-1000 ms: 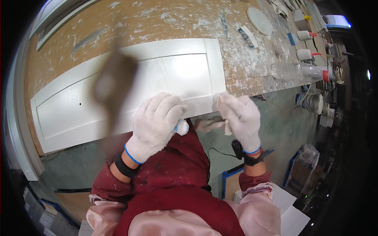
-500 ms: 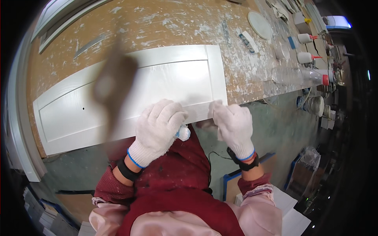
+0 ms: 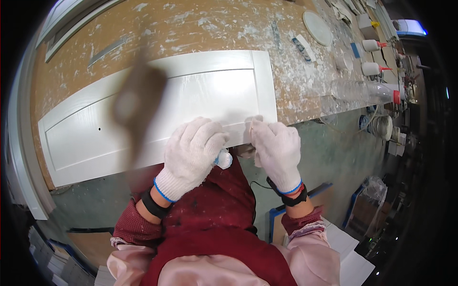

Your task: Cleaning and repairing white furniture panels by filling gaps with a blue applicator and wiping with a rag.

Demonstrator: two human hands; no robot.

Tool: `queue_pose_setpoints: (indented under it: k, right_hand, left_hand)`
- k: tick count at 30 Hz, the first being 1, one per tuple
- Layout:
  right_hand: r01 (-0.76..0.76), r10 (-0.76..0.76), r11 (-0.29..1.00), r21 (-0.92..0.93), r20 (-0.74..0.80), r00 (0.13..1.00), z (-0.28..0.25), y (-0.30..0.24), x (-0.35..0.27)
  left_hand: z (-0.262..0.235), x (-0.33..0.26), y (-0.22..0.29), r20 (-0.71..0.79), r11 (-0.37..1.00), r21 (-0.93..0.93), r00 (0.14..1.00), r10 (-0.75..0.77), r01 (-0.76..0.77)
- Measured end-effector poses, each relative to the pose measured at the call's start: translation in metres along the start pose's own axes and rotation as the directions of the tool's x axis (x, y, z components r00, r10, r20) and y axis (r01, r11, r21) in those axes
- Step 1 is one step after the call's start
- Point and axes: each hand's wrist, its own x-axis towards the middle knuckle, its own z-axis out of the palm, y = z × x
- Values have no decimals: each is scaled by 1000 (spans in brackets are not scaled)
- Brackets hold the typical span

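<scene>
Left gloved hand [image 3: 193, 152] curled around white-and-blue object [image 3: 224, 159], kind unclear, at near edge of white framed panel [image 3: 214, 93]. Right gloved hand [image 3: 277, 148] pinches pale cloth [image 3: 258, 159] near panel's right corner. Panel lies on paint-flecked workbench [image 3: 191, 31].

A workshop is indicated by the white-smeared counter [image 3: 214, 29] across the top and by red-nozzled bottles [image 3: 369, 69] grouped at upper right.

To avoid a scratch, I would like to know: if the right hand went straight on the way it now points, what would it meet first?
The right hand would probably meet the white panel first, near its right end; depth there is unclear.
</scene>
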Motion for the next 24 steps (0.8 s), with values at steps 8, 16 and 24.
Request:
queue_pose_setpoints:
  k: [8, 16, 24]
  right_hand:
    - [15, -19, 993, -114, -35, 999, 3, -4, -1]
    - [4, -9, 991, -136, -38, 999, 5, -5, 5]
    - [-12, 10, 997, -79, -24, 1000, 3, -8, -4]
  left_hand:
    - [1, 2, 1, -50, 998, 60, 999, 1, 2]
    - [2, 0, -1, -46, 998, 55, 999, 13, -10]
    - [0, -2, 1, 13, 1000, -5, 1000, 5, -5]
